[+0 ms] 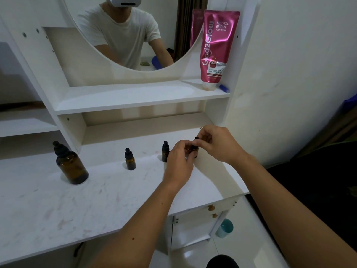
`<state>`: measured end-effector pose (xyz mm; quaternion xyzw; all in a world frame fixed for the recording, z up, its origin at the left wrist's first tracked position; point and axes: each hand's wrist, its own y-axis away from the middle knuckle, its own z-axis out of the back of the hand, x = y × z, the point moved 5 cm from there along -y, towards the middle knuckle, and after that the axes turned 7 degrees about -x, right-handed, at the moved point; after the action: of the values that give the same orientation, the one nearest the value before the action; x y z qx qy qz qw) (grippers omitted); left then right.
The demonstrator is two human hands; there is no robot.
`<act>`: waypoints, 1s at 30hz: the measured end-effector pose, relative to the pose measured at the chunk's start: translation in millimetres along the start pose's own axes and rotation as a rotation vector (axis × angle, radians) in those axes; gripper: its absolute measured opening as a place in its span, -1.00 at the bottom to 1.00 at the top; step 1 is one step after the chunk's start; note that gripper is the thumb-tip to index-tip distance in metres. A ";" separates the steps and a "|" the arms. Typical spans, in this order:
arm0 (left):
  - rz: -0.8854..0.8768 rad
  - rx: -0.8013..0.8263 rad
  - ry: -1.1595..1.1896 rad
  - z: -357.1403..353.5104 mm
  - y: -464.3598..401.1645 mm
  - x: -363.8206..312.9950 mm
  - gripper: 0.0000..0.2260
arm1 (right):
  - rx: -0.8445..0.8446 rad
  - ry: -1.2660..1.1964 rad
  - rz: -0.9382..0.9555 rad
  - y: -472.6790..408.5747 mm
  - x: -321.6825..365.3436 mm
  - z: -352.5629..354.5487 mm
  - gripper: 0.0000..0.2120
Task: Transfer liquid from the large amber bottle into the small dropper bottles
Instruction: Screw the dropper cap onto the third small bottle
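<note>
The large amber bottle [72, 167] with a black dropper cap stands at the left of the white tabletop [108, 196]. Two small amber dropper bottles stand capped further right: one in the middle [130, 160], one [165, 151] just left of my hands. A third small dropper bottle [194, 147] is at the right, mostly hidden by my fingers. My left hand [179, 161] grips its amber body. My right hand [216, 144] pinches its black dropper cap from above.
A pink body serum tube [216, 49] stands on the shelf under the round mirror [131, 31], with a small blue object [224, 88] beside it. Drawers with wooden knobs [211, 208] sit below the right table edge. A teal cup [225, 228] is on the floor.
</note>
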<state>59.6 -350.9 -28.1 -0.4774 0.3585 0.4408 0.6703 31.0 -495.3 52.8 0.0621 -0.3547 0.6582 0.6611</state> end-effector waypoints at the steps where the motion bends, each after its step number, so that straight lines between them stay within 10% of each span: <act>1: 0.001 0.002 0.007 -0.2 0.1 0.2 -0.84 | -0.001 -0.006 -0.006 1.3 -0.9 0.7 -0.81; 30: 0.014 -0.004 -0.013 0.6 0.4 -0.3 -0.83 | -0.102 -0.258 -0.088 18.9 -16.6 -12.8 -0.85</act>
<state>59.1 -350.4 -27.8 -0.4734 0.3566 0.4493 0.6685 20.7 -499.6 26.9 0.1279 -0.4669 0.5962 0.6404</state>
